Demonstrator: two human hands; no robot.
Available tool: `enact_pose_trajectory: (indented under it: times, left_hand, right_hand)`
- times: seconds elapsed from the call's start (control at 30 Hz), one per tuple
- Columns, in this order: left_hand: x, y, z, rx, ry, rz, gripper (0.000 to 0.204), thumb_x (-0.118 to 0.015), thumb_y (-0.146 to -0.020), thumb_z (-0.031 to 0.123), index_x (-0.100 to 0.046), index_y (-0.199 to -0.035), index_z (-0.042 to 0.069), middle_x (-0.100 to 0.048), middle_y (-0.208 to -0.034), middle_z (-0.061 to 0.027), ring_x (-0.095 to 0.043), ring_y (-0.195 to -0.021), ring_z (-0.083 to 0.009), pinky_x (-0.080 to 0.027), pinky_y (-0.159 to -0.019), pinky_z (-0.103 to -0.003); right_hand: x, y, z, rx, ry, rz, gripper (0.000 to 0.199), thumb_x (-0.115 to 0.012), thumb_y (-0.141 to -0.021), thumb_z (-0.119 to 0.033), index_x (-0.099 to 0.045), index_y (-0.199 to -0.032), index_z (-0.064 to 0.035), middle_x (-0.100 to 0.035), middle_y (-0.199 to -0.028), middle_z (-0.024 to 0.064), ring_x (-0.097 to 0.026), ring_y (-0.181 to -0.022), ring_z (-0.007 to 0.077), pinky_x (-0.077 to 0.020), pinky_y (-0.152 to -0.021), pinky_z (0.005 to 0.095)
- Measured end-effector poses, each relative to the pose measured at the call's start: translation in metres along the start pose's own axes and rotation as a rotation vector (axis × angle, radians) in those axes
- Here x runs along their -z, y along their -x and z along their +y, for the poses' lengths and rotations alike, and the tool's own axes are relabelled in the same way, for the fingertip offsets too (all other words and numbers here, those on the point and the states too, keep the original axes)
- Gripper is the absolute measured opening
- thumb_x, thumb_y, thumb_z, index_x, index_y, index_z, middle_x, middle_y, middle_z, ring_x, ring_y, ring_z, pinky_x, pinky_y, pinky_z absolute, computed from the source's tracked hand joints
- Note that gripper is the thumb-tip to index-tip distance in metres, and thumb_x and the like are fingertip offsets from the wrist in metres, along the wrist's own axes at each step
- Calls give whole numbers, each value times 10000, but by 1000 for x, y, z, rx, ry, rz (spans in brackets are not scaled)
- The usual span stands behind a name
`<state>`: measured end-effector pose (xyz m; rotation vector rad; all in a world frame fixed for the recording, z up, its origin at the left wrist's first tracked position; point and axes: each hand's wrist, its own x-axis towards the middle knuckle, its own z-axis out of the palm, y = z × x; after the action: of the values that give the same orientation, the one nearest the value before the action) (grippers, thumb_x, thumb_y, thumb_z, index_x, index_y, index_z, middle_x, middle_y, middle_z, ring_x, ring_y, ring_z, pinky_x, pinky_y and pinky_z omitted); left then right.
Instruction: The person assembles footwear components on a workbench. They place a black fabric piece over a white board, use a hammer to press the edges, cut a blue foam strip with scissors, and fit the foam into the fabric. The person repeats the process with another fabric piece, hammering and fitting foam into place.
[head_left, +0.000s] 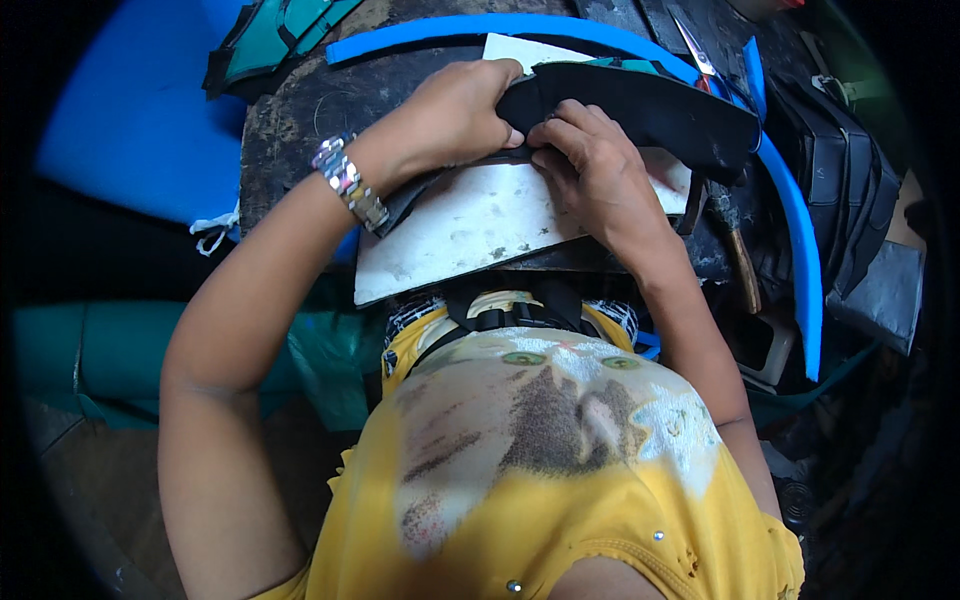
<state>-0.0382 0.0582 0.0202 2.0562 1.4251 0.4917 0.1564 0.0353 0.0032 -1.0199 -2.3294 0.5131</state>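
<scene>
A black curved piece of material (660, 110) lies across a pale stone slab (470, 225) on a dark worktable (290, 130). My left hand (455, 115), with a metal watch on its wrist, grips the piece's left end from above. Pressing against the same edge just to the right, my right hand (595, 165) pinches it with thumb and fingers. The two hands touch each other at the fingertips. The part of the piece under my fingers is hidden.
A blue curved strip (800, 230) runs round the table's far and right edges. Scissors (700, 55) lie at the back right, a hammer (735, 240) at the slab's right. Teal-and-black pieces (270, 40) sit at the back left, black bags (850, 170) at the right.
</scene>
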Motion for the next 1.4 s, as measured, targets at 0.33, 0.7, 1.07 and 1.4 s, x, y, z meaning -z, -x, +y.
enact_pose_trajectory:
  times: [0.33, 0.7, 1.07, 1.4]
  left_hand:
    - [-3, 4, 10, -19, -230, 27, 500, -744, -792, 87, -557, -1239, -37, -680, -939, -264, -670, -956, -439, -526, -811, -479]
    - [7, 6, -1, -139, -247, 34, 392, -740, -809, 103, -647, -1154, -57, -681, -965, -271, -665, -925, -430, -519, -824, -463]
    - [3, 0, -10, -148, -316, 33, 285, -726, -830, 125, -689, -1084, 1, -678, -920, -254, -669, -882, -409, -533, -784, -456]
    - [5, 20, -6, -63, -89, 77, 334, -748, -825, 160, -628, -1080, -18, -648, -838, -245, -634, -797, -427, -491, -695, -441]
  right_hand:
    - [-5, -1, -6, -60, -14, 32, 136, -742, -823, -101, -688, -926, -31, -597, -919, 105, -580, -922, 297, -458, -834, 408]
    - [-2, -21, -12, -248, 8, -99, 155, -761, -810, -126, -725, -908, -11, -642, -968, 133, -604, -991, 317, -458, -903, 444]
    - [3, -31, -14, -366, -46, -149, 236, -775, -802, -126, -739, -969, 37, -665, -975, 169, -628, -1006, 340, -490, -925, 447]
    - [-3, -17, -6, -223, -46, -16, 189, -786, -798, -140, -727, -903, 6, -638, -915, 131, -609, -944, 322, -490, -863, 441]
